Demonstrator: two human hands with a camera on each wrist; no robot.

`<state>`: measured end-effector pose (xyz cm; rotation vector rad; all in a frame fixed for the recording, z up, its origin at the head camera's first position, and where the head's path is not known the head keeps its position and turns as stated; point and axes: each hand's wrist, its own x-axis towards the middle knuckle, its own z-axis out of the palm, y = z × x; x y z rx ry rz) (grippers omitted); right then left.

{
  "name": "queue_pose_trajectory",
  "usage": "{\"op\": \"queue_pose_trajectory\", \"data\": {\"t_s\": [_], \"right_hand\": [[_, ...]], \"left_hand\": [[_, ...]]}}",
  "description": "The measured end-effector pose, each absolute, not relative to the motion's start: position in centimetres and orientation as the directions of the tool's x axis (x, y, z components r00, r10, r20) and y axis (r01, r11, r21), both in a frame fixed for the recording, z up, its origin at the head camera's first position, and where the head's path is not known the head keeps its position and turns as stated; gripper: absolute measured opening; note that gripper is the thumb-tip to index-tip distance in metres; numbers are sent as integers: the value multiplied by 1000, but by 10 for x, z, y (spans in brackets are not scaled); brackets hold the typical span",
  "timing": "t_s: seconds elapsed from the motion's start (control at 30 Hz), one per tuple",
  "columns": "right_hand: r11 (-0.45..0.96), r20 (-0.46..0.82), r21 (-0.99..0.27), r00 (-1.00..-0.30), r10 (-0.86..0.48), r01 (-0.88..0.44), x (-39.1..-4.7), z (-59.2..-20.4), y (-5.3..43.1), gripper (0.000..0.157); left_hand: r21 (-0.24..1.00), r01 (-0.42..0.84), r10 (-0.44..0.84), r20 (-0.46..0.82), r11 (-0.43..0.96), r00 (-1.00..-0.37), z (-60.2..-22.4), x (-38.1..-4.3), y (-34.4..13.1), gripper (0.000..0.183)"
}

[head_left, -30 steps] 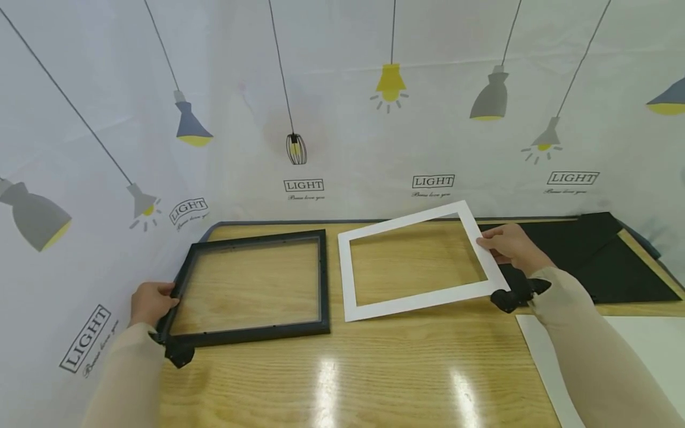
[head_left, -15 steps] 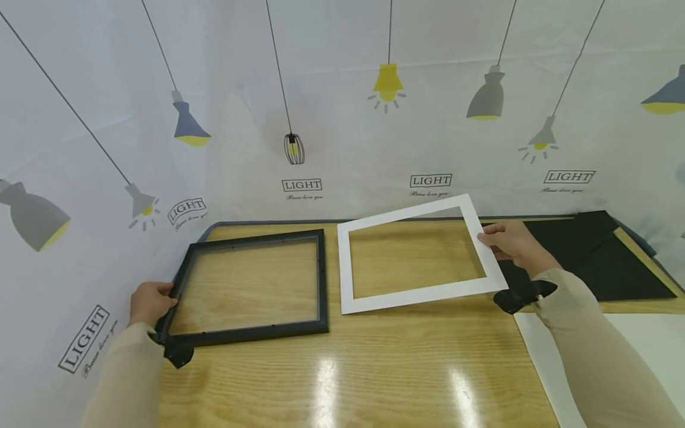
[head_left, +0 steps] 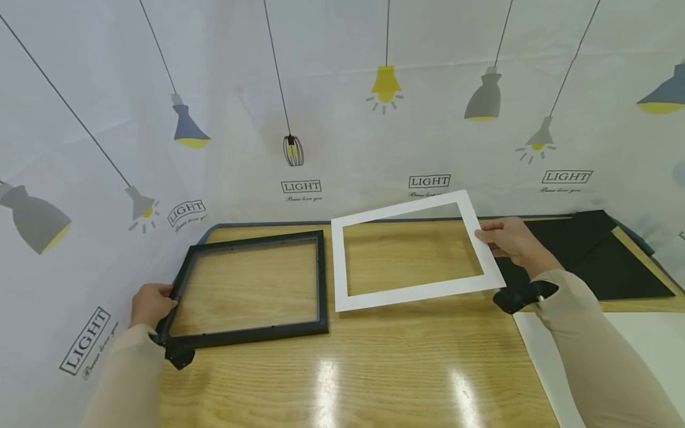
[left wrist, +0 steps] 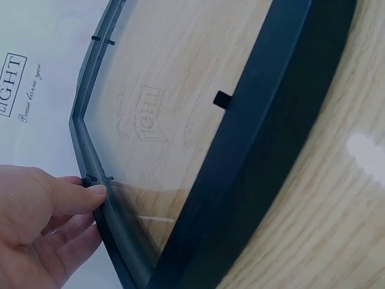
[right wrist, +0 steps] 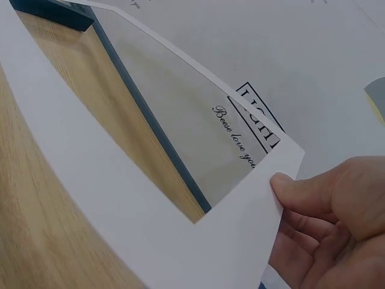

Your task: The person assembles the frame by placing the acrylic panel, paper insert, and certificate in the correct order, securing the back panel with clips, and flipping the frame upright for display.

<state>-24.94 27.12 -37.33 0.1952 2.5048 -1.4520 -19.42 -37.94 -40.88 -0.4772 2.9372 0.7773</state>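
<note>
A black picture frame [head_left: 257, 334] lies on the wooden table at the left, its back side with small dark tabs facing up. Reflections in the left wrist view show a clear pane inside the frame [left wrist: 258, 132]. My left hand [head_left: 151, 304] holds the frame's left rail, thumb on top and fingers at the outer side. To the right, a white mat board [head_left: 417, 289] with a rectangular window is raised at a tilt above the table. My right hand [head_left: 511, 242] pinches its right edge between thumb and fingers. The mat's left edge is close beside the frame's right rail.
Behind my right hand lies a black backing board [head_left: 615, 267] with a flap on it. A white sheet [head_left: 546, 351] is at the right front, partly under my right forearm. A printed white curtain [head_left: 353, 148] rises behind the table [head_left: 374, 368].
My right hand has lifted the mat board a little and brought it slightly left, closer to the frame. My left hand and the picture frame have stayed in place.
</note>
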Motion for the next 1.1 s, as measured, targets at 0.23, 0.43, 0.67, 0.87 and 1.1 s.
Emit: {"op": "queue_pose_trajectory", "data": {"t_s": [0.23,0.43,0.67,0.87,1.1], "right_hand": [[475,-260,-855,-965,-40,211,-249,-367,261,54],[474,-261,-856,-964,-55,205,-249,-365,253,53],[439,-254,-876,-965,-64,201,-253,-365,241,49],[408,-260,-887,-964,-61,214,-255,-367,227,46],[401,-276,-886,-960,-55,232,-259,-370,209,44]], "left_hand": [[473,-307,-285,-119,826,-951,-410,-193,-377,38],[485,-339,-314,-135,806,-940,-410,-193,-376,36],[492,-352,-345,-108,796,-932,-408,-193,-372,35],[481,-297,-318,-40,825,-947,-405,-195,-367,32],[485,-261,-287,-22,834,-958,-399,-202,-356,31]]}}
